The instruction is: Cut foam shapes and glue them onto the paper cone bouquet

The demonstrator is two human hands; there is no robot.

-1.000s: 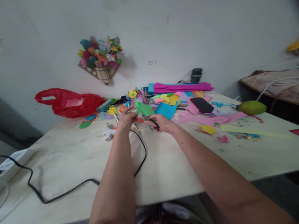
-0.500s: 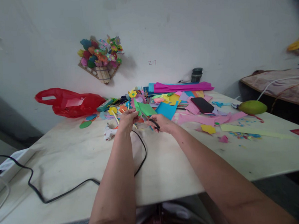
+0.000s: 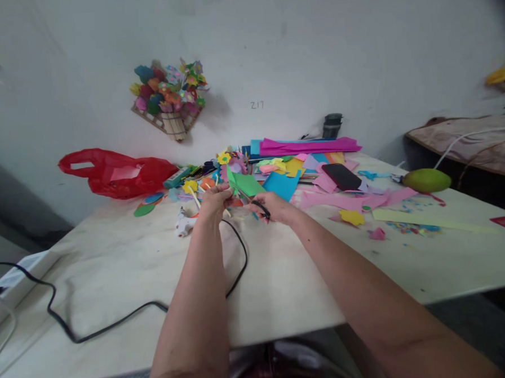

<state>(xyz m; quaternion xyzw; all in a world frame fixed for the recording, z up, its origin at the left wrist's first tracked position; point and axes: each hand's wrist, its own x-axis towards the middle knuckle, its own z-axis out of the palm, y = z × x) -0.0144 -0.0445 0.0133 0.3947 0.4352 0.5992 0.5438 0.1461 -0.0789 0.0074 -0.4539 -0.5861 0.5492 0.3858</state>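
Head view: both forearms stretched out over a pale table (image 3: 282, 277), hands meeting near its middle. Left hand (image 3: 214, 200) pinches the lower edge of a green paper sheet (image 3: 244, 184), fingers closed on it, the sheet standing up tilted toward 1 o'clock. Right hand (image 3: 274, 206) is clenched through the black handles of a pair of scissors (image 3: 257, 204), blades pointing toward 10 o'clock into the green sheet; blade gap too small to tell. A white glue gun (image 3: 185, 223) lies just at 9 o'clock of the left hand, its black cord (image 3: 127, 314) trailing toward 7 o'clock. Loose coloured paper scraps (image 3: 302, 166) are heaped at 12 to 2 o'clock, a red plastic bag (image 3: 116, 172) at 10 o'clock. Judgement: cutting goes cleaner with the sheet held taut close to the blades, paper turned rather than scissors, thumb clear of the cut line.
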